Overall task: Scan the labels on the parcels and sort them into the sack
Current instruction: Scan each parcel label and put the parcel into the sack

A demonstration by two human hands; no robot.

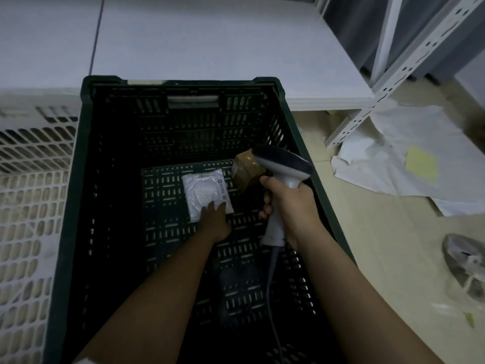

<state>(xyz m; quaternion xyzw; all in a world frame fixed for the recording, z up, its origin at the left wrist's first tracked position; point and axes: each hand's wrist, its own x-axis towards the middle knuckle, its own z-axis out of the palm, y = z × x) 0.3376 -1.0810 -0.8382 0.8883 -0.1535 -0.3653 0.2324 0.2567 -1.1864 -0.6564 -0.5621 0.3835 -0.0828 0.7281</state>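
The person leans over a deep dark green crate (pixel 86 164) and reaches down into it, because the last parcels lie right at the bottom. The left hand (pixel 214 219) is low in the crate with its fingers laid on the near edge of a white bubble mailer (pixel 203 190); the fingers look fairly straight, but the light down there is dim, so I cannot tell if this grip has closed on the mailer yet. The mailer lies flat with its printed label (pixel 221 189) facing up along the right side, which is handy for scanning. The right hand (pixel 284 206) has its grip wrapped tight around the handle of a barcode scanner (pixel 283 166), held up above the crate with its dark head pointing down toward the parcels, ready to read a label. A grey cable hangs from the handle. Just beside the scanner head sits a small brown parcel (pixel 245 170), shiny with tape and a bit lumpy, near the right wall of the crate. The crate is hard plastic full of little slots, like a grid. The mailer looks soft, puffy and bumpy. A white slotted crate (pixel 31 179) stands touching it on the left. On the floor to the right lies crumpled white sheeting (pixel 420 179) with a yellow patch, which may be the sack, near a white metal shelf leg (pixel 388 98).
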